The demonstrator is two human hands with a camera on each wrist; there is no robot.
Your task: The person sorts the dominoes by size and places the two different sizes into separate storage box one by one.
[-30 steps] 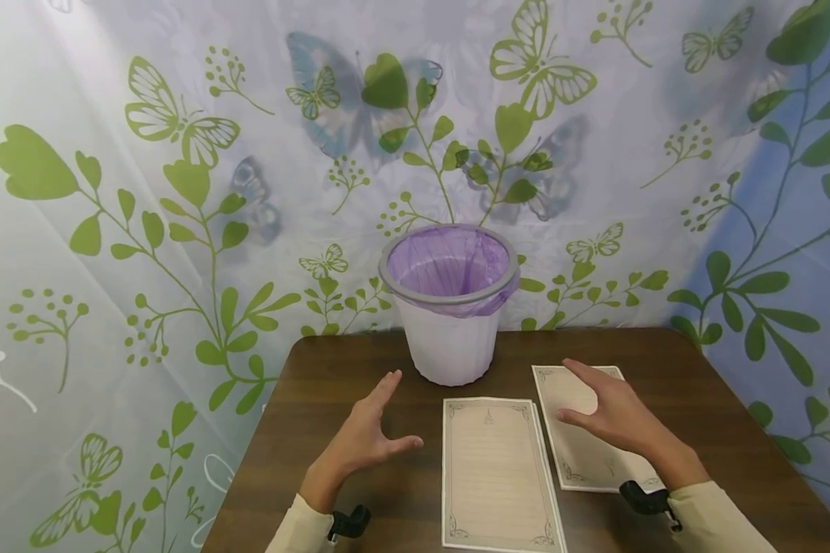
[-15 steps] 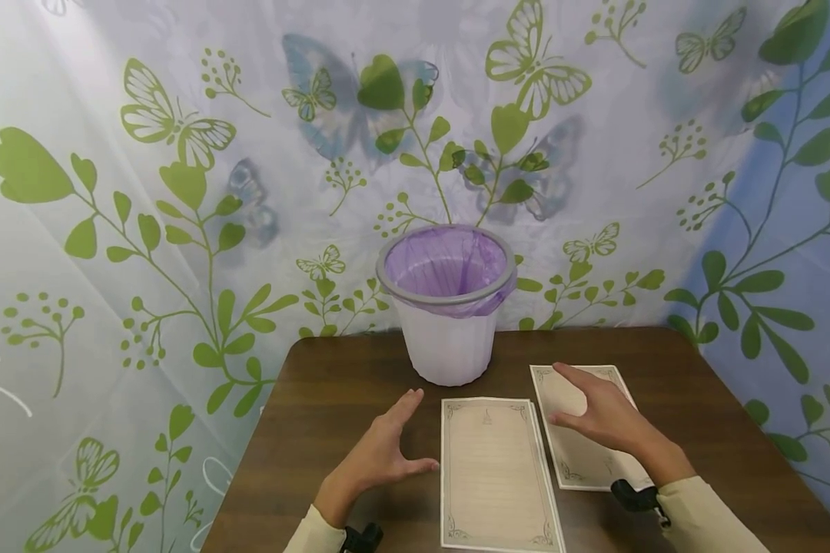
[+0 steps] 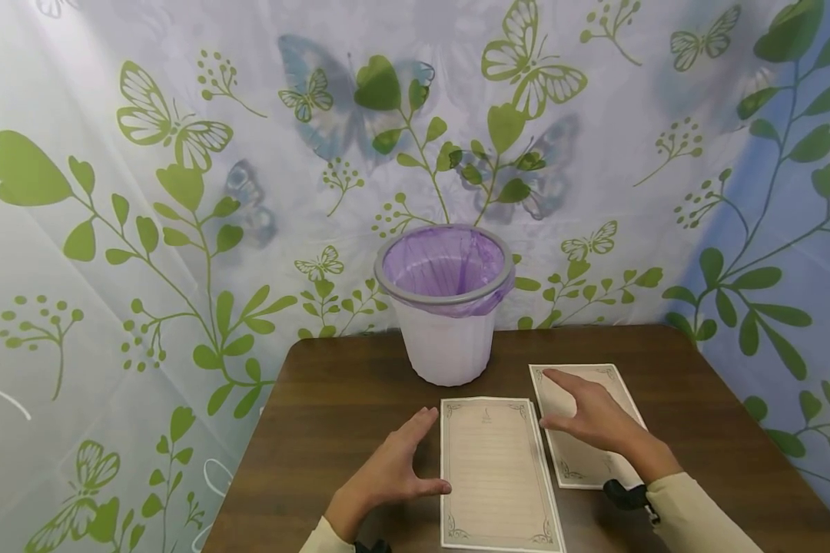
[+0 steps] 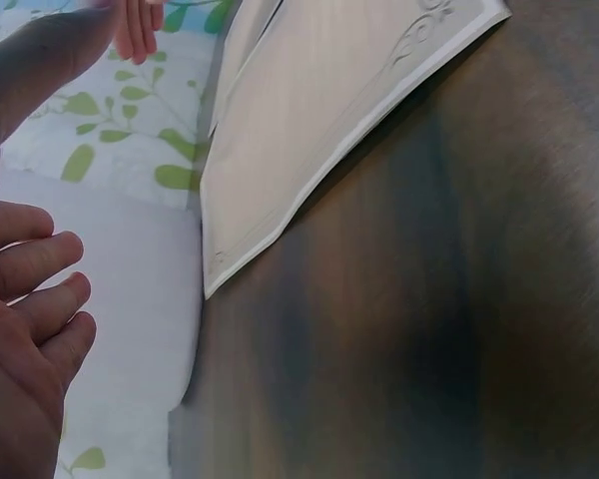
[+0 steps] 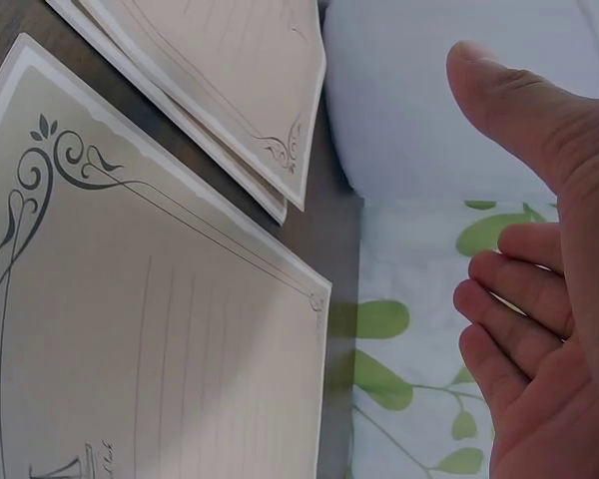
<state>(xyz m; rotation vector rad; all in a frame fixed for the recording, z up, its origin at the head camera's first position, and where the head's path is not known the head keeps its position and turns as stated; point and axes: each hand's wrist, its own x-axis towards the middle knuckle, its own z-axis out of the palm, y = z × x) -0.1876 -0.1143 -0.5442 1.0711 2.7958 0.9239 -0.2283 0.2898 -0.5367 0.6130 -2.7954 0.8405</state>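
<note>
On your left, the patterned curtain [image 3: 55, 246], printed with green leaves and butterflies, hangs alongside and behind the dark wooden table [image 3: 332, 399]. Your left hand [image 3: 390, 467] hovers beside the lined stack [image 3: 494, 484] with thumb and fingers wide apart, gripping nothing. Its thumb tip overlaps the stack's left edge in the head view, though you can't tell from there whether the two touch.

The white bin [image 3: 449, 346] stands upright toward the back of the table, its purple liner [image 3: 446, 265] turned out over the grey rim. The lined stack lies flat in front of it, directly between your hands. Its long axis runs away from you toward the bin, its ruled lines cross the short way, and its small printed motif sits at the far end. Along its right side a second edge shows beneath the top sheet.

Your right hand [image 3: 591, 411] hangs over the loose sheet [image 3: 581, 458], thumb and fingers parted, with nothing in its grasp. That sheet lies flat, just to the stack's right and set farther back. Its long axis also runs away from you, the far end leaning left, but its motif is at the near end, so it points the opposite way.
</note>
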